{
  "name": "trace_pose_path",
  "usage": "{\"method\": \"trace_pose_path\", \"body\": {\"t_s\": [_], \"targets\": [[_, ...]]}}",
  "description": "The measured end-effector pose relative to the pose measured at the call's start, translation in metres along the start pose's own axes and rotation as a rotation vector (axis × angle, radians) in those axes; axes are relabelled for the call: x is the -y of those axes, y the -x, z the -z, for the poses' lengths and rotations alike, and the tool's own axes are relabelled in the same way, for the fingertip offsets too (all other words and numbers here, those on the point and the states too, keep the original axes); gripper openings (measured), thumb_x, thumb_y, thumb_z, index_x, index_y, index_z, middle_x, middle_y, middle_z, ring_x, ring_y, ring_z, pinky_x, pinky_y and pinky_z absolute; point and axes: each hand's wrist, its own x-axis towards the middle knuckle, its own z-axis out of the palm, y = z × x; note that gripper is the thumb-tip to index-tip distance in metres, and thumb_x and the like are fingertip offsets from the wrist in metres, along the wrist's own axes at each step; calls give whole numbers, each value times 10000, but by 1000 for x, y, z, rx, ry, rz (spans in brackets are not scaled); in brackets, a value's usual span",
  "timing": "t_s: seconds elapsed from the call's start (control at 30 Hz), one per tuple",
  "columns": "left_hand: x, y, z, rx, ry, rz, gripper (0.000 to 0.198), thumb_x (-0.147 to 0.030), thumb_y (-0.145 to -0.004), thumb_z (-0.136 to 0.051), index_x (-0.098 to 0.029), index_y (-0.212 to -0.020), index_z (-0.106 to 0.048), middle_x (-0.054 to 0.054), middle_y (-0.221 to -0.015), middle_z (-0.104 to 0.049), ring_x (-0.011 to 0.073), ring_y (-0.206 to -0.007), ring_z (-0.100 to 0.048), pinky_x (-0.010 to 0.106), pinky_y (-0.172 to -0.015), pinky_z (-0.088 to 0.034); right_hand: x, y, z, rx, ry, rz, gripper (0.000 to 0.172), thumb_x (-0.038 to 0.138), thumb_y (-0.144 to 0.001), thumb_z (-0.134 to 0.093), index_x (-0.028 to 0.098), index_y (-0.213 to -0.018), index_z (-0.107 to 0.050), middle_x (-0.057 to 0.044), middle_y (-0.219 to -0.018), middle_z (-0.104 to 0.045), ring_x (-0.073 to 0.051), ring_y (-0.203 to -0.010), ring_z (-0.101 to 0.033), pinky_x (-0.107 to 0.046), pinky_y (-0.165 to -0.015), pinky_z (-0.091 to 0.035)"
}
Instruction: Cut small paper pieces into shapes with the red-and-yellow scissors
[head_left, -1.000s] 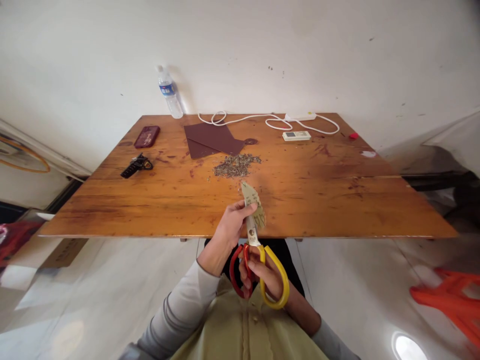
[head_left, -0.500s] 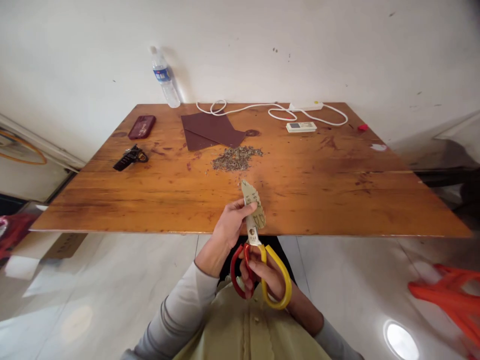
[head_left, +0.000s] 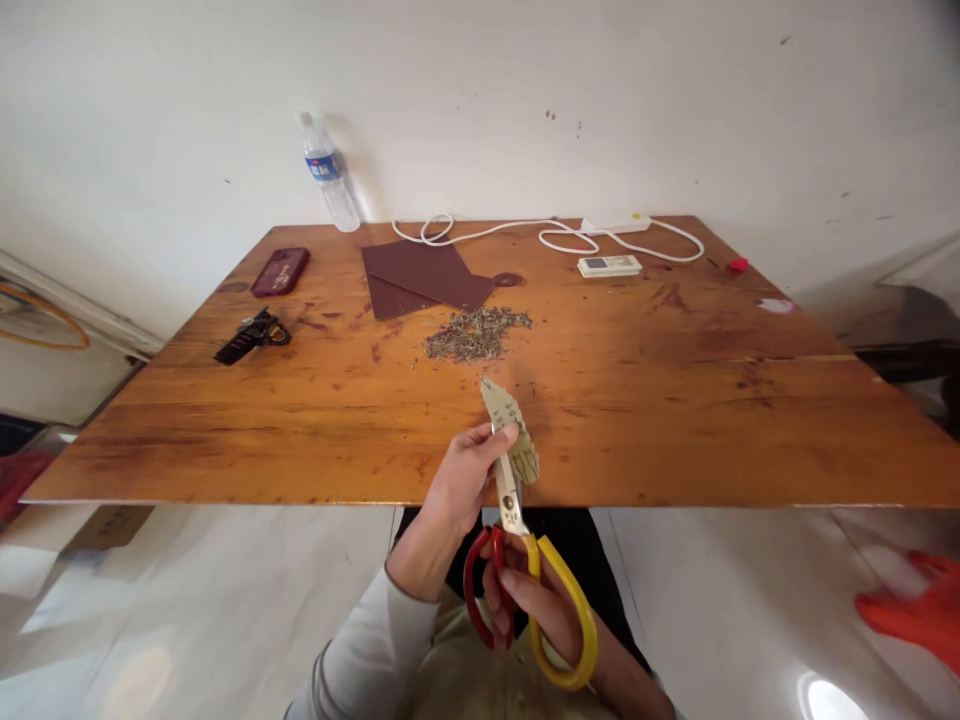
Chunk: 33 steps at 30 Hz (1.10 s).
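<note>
- From afar, I saw the left hand (head_left: 459, 485) pinching the card (head_left: 506, 412) over the near edge of the counter (head_left: 300, 440), the card's long axis running roughly forward.
- Nearer me, the right hand (head_left: 536, 600) gripped the scissors (head_left: 508, 502) by their handles, blades reaching forward to the card.
- Beyond lay scraps (head_left: 476, 337), then sheets (head_left: 412, 272).

Markings on the khaki piece (head_left: 501, 404) in the left hand (head_left: 461, 480) and on the bottle label (head_left: 324, 167) beyond are illegible.

Scissors (head_left: 510, 502) (one handle red, one yellow), blades at a pale green, scallop-edged piece (head_left: 503, 404) with dark markings
</note>
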Motion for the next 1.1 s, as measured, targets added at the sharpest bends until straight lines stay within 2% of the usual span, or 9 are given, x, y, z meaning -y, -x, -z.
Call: {"method": "trace_pose_path", "body": {"t_s": [0.1, 0.27, 0.4, 0.53, 0.7, 0.83, 0.93, 1.03, 1.1], "targets": [[-5, -2, -7, 26, 40, 26, 403, -384, -442, -988, -148, -639, -727, -11, -548, -623, 104, -486, -538, 245, -500, -451, -4, 1, 7, -14, -8, -39, 352, 518, -964, -683, 174, -958, -605, 5, -718, -615, -104, -496, -533, -236, -482, -503], [-7, -16, -17, -58, 11, -42, 433, -467, -460, -971, -137, -586, -720, 17, -543, -643, 101, -486, -544, 242, -514, -452, -6, -3, 16, 41, -15, -50, 392, 552, -953, -682, 171, -1026, -626, -12, -729, -628, -111, -512, -518, -242, -503, -489], [-11, -22, -17, -48, -20, -6, 467, -505, -461, -966, -129, -595, -723, 42, -577, -671, 117, -516, -578, 245, -530, -461, 5, -7, 14, 52, -29, -17, 365, 512, -994, -633, 155, -921, -641, -19, -700, -623, -105, -507, -518, -222, -478, -477], [-13, -20, -16, 14, 9, 16, 413, -405, -449, -979, -147, -628, -711, -2, -551, -623, 122, -492, -550, 279, -543, -480, 16, -7, 9, 55, -15, -57, 405, 525, -995, -619, 155, -833, -638, 1, -638, -598, -101, -490, -509, -221, -481, -473], [-6, -23, -15, -56, -29, -117, 328, -357, -544, -939, -139, -607, -702, 17, -597, -647, 114, -552, -553, 263, -586, -443, 11, -4, 5, 31, 14, -37, 398, 542, -986, -622, 171, -842, -618, 4, -658, -594, -110, -504, -518, -234, -480, -488], [-3, -28, -15, -35, -92, -79, 316, -381, -615, -902, -138, -612, -701, 39, -616, -665, 126, -559, -560, 267, -576, -427, 6, -1, 5, -31, -7, -21, 399, 575, -923, -702, 202, -891, -565, 32, -645, -584, -95, -445, -489, -218, -415, -467], [-5, -30, -14, -18, -67, -105, 261, -354, -667, -856, -141, -652, -706, 35, -634, -666, 125, -563, -562, 257, -567, -433, 4, 3, 7, -17, -11, -11, 404, 574, -920, -707, 201, -880, -557, 35, -648, -577, -89, -441, -496, -208, -408, -469], [-9, -30, -11, -31, -46, -207, 225, -351, -711, -804, -138, -717, -729, 33, -684, -684, 110, -556, -536, 245, -537, -419, 3, 9, 9, -14, -27, 0, 395, 562, -917, -715, 208, -967, -548, 43, -671, -584, -83, -424, -493, -205, -390, -475], [-11, -30, -6, -90, -48, -304, 227, -353, -705, -808, -150, -694, -708, -2, -627, -633, 97, -532, -495, 232, -516, -391, 5, 12, 11, -16, -4, 24, 382, 551, -927, -709, 212, -970, -539, 55, -646, -576, -79, -413, -482, -203, -392, -480]]}}
